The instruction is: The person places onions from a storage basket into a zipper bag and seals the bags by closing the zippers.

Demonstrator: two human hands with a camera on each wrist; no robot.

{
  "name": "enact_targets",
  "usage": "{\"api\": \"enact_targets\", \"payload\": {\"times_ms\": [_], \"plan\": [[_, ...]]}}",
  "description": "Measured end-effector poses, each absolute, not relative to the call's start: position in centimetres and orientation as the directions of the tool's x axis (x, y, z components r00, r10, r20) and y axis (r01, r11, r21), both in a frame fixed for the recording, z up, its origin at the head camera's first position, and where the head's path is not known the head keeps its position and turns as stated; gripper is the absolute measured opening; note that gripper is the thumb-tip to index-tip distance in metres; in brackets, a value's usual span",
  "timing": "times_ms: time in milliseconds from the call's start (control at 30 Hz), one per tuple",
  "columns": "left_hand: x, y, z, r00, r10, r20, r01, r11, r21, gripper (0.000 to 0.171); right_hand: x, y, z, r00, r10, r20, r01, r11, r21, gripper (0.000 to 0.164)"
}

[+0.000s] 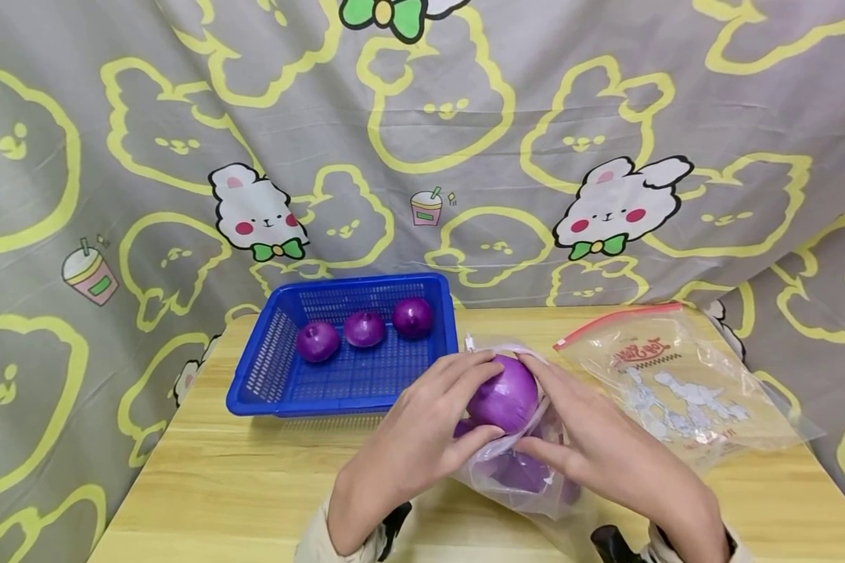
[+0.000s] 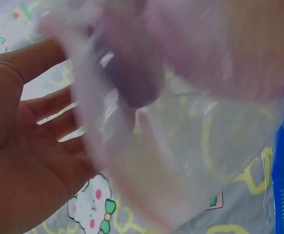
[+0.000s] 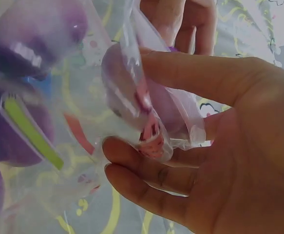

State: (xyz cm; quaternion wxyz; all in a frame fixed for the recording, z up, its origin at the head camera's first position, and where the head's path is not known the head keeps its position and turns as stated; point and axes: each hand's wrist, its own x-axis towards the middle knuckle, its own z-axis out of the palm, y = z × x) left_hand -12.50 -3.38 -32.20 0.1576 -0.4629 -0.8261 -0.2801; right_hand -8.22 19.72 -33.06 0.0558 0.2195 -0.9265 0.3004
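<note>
Blue plastic first, far left: a mesh basket [image 1: 338, 387] is set near the back of the table, & 3 purple onions [image 1: 364, 329] are lined up inside it, along the rear half.

Next over, the left hand [image 1: 433, 418] is curved over a bigger-looking onion [image 1: 507, 399], fingers laid on top, thumb tucked at its lower edge, so it's gripped afaict. That onion is seated in the mouth of a clear bag [image 1: 507, 477], w/ more purple shapes seen thru the film below.

Handling, imo: prob firm & fairly weighty for its size, skin glossy so a bit slippery, prone to bruising if dropped. Best held round its widest part w/ spread fingertips. The bag is thin, floppy stuff, easily snagged or torn, so it's best pinched by the rim.

That's where the right hand [image 1: 580, 418] is placed: the rim is pinched btwn thumb & fingers, per the right wrist view too. How hard it's squeezed can't be told.

Far right, a zip bag [image 1: 676, 391] w/ red seal & pale dino prints is laid flat, well apart from the basket.

Surface: a light wood-grain table [image 1: 253, 485]. Room: backed by a grey curtain [image 1: 310, 141], covered w/ yellow outlines & white cartoon bunnies, lightly creased.
</note>
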Motion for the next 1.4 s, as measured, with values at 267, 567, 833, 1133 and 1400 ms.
{"api": "enact_targets", "payload": {"times_ms": [267,567,833,1133,1400], "plan": [[-12.4,-3.0,-32.6,-0.571,0.664,0.482,0.820,0.435,0.373,0.054,-7.9,19.3,-32.7,-0.902,-0.362,0.237,-0.432,0.736,-0.521,0.088],[-12.5,-4.0,-31.7,-0.551,0.619,0.559,0.834,0.406,0.373,0.044,-7.7,19.5,-32.5,-0.894,-0.336,0.296,-0.447,0.715,-0.538,0.088],[-14.0,-8.3,-30.2,-0.624,0.516,0.586,0.770,0.281,0.572,0.029,-7.6,20.7,-31.8,-0.867,-0.367,0.338,-0.498,0.609,-0.617,0.080],[-14.5,-7.7,-31.3,-0.491,0.722,0.487,0.793,0.139,0.593,0.034,-8.9,22.2,-33.3,-0.765,-0.545,0.343,-0.516,0.201,-0.833,0.037],[-14.6,-6.5,-31.9,-0.542,0.651,0.531,0.795,0.191,0.576,0.008,-9.4,22.3,-33.5,-0.834,-0.454,0.313,-0.513,0.430,-0.743,0.023]]}}
